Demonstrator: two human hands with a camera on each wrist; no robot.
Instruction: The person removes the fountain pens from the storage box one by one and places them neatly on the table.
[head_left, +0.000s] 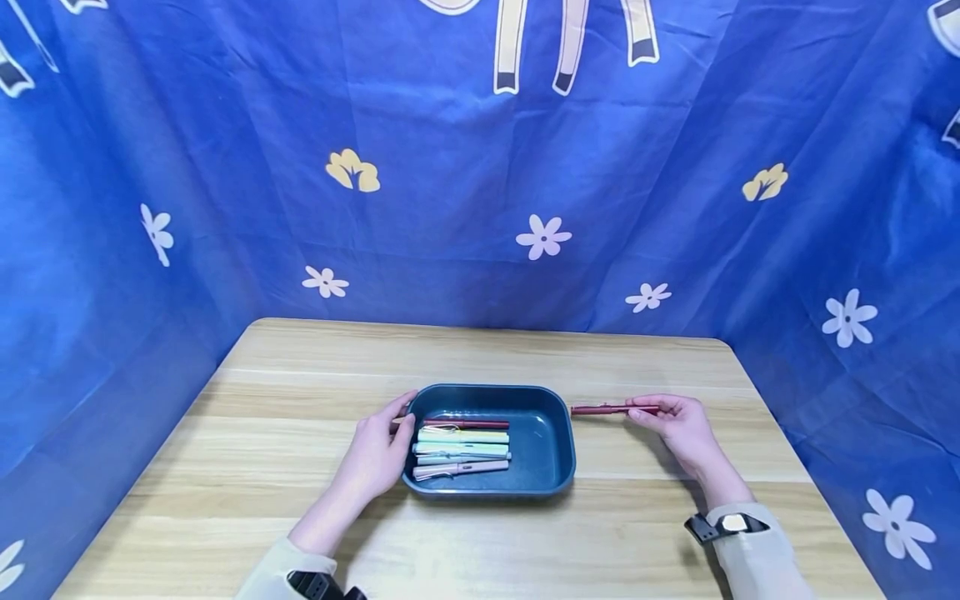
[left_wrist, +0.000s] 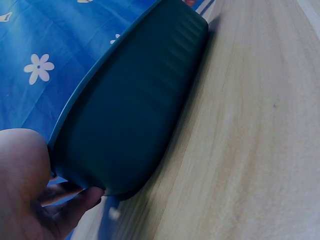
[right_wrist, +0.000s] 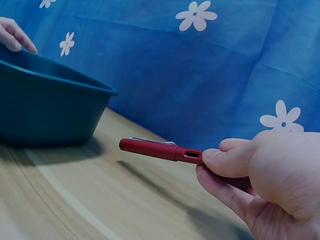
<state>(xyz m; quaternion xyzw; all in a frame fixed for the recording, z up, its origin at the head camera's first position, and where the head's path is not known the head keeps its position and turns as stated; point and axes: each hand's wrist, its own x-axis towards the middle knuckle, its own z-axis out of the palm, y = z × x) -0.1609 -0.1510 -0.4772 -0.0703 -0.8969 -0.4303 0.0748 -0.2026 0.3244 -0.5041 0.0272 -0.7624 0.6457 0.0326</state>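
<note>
A dark teal rectangular plastic box (head_left: 551, 492) stands on the table. Several pens lie side by side in its left half: a dark red pen (head_left: 480, 424), yellow, pale green and bluish ones, and a pale purple pen (head_left: 468, 467) nearest the front. My left hand (head_left: 378, 450) holds the box by its left end, with fingertips at the rim. To the right of the box, my right hand (head_left: 678, 425) pinches a dark red pen (right_wrist: 155, 148) between thumb and fingers, its clip end pointing towards the box. This pen is raised above the table, and its rear end is hidden in the hand.
The light wood-grain table (head_left: 300, 367) extends around the box. Blue cloth (head_left: 450, 275) printed with flowers hangs behind it and at both sides. Black wrist straps (head_left: 701, 529) show at the sleeves.
</note>
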